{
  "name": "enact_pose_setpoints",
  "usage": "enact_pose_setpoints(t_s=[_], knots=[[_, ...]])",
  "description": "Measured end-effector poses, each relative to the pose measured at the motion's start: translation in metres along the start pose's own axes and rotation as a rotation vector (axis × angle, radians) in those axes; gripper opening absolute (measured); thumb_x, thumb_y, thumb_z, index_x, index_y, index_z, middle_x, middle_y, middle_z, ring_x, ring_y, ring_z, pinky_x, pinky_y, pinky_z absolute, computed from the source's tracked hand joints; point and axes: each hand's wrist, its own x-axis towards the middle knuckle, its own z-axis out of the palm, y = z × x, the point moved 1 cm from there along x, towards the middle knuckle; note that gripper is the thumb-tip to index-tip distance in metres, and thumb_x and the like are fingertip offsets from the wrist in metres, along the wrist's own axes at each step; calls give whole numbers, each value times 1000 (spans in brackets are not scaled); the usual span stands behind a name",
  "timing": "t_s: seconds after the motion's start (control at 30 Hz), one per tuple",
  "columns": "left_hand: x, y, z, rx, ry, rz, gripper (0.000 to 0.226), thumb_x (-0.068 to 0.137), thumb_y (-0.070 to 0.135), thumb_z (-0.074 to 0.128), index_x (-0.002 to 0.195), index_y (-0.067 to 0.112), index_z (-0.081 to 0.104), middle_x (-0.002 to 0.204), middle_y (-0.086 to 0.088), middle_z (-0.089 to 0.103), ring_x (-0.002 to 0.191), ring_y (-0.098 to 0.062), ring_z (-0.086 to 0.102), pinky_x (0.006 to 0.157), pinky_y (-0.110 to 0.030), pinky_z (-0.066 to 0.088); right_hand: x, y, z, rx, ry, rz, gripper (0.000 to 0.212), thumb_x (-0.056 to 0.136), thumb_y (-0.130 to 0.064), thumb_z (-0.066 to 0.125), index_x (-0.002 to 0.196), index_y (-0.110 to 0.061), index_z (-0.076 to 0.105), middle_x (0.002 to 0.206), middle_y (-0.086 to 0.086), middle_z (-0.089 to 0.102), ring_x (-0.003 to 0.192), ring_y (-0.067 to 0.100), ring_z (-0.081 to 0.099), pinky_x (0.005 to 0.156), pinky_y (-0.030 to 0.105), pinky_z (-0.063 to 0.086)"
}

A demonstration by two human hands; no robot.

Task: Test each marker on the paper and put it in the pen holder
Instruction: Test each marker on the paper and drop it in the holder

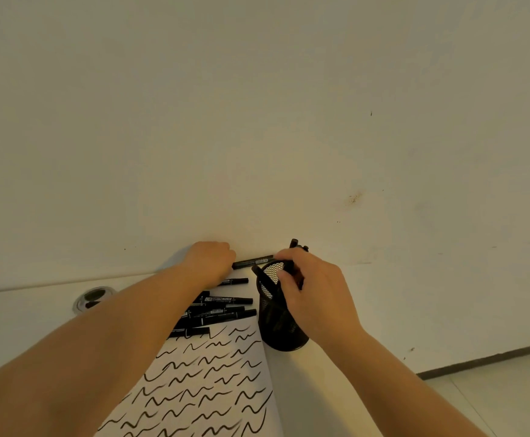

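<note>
Markers, black with small white labels, are lying in a loose pile (216,310) at the far end of the paper (207,383), most of them pointing toward 3 o'clock. One more marker (252,262) is lying alone at 12 o'clock from the pile, close to the wall (257,121), between the two hands.

The left hand (210,263) is resting with curled fingers at the left end of this single marker; I cannot tell if it is really gripping it, because the fingers are hiding the contact. The right hand (307,285) is reaching over the pen holder (278,313), with its fingers bent around dark markers at the rim, and it seems to be holding one of them.

The pen holder is a black mesh cup, standing upright on the white table (336,389), touching the right edge of the paper, at 3 o'clock from the pile. Several markers are already standing inside it, and their ends (298,244) are sticking out above the right hand at 12 o'clock.

The paper is carrying many rows of black wavy test lines. A round metal hole (95,298) is sitting in the table at 9 o'clock from the pile.
</note>
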Motion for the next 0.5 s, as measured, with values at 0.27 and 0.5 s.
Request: enact_pose_setpoints(t_s=[0.27, 0.5], knots=[[-8, 5, -3, -56, 37, -107, 15, 93, 16, 44, 106, 10, 49, 103, -7, 57, 85, -23, 55, 64, -32, 39, -6, -2, -4, 6, 34, -15, 28, 91, -23, 52, 118, -24, 59, 106, -7, 63, 95, 10, 57, 82, 20, 45], [-54, -14, -38, -155, 110, -138, 19, 97, 26, 38, 107, 12, 47, 72, 4, 43, 60, -13, 43, 51, -28, 33, -16, -19, -34, -135, 234, -119, 24, 86, -16, 59, 109, -16, 62, 99, -5, 57, 90, 5, 41, 69, 8, 33]])
